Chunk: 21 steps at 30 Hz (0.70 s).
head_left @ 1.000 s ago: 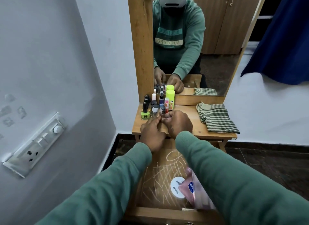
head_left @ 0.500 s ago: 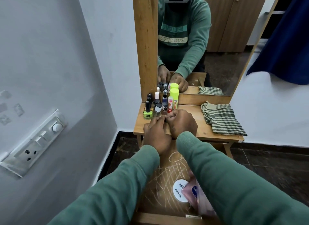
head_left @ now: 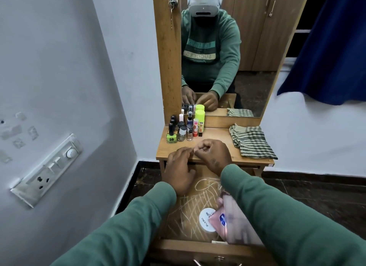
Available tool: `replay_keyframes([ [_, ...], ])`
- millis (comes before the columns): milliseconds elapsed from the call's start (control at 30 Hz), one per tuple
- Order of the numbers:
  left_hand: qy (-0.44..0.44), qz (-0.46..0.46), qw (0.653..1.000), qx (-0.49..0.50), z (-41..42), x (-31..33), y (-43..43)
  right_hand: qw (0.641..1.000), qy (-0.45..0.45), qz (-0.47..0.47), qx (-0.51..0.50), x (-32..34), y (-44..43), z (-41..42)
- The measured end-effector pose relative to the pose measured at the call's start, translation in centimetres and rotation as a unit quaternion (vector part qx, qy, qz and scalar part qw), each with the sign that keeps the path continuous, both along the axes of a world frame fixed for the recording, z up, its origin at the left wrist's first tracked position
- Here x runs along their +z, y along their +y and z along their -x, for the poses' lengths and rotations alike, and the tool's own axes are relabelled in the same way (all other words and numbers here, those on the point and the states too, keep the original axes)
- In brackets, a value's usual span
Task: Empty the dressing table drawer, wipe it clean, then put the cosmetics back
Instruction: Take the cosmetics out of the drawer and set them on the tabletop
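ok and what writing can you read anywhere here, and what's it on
"ZUDIO": round white lid in the open wooden drawer; second word partly covered.
"SUCCEED", mirrored: green sweatshirt in the mirror.
"BELIEVE", mirrored, less clear: same sweatshirt.
Unreadable: blue label on the pink pouch (blurred); small bottles on the tabletop (too small).

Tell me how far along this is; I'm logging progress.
Emptying partly done: bottles stand on the tabletop. The left hand and right hand meet at its front edge; what they hold is unclear. A white tin and pink pouch sit in the drawer; the checked cloth lies unused; wiping and refilling remain.
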<state>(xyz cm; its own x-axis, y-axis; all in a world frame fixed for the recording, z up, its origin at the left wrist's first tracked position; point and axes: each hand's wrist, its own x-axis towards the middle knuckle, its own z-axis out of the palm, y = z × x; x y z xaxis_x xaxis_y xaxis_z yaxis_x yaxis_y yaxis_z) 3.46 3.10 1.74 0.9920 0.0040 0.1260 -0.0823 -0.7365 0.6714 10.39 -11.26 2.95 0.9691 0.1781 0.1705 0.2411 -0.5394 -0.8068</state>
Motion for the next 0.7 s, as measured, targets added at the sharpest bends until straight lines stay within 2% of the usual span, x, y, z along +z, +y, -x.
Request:
replay_keyframes([
  [167,-0.048,-0.09,0.994,-0.043,3.6,-1.2,-0.8,0.996,-0.043,0.047,0.057,-1.7,-2.7,3.4],
  [267,-0.018,-0.095,0.992,-0.081,5.2,-2.2,-1.2,0.987,-0.028,0.131,0.093,-2.7,-4.1,5.3],
  [333,0.027,-0.135,0.985,-0.108,5.8,-2.7,-1.3,0.971,-0.008,0.196,0.138,-3.2,-4.9,6.4],
  [467,0.116,-0.265,0.944,-0.158,6.0,-3.8,-1.5,0.894,-0.045,0.376,0.24,-3.5,-5.5,8.1],
  [567,0.111,-0.318,0.926,-0.171,5.9,-4.9,-2.0,0.841,-0.079,0.474,0.247,-3.2,-5.4,9.3],
  [700,0.113,-0.348,0.914,-0.174,5.4,-5.4,-2.4,0.78,-0.127,0.559,0.251,-3.2,-5.1,10.3],
])
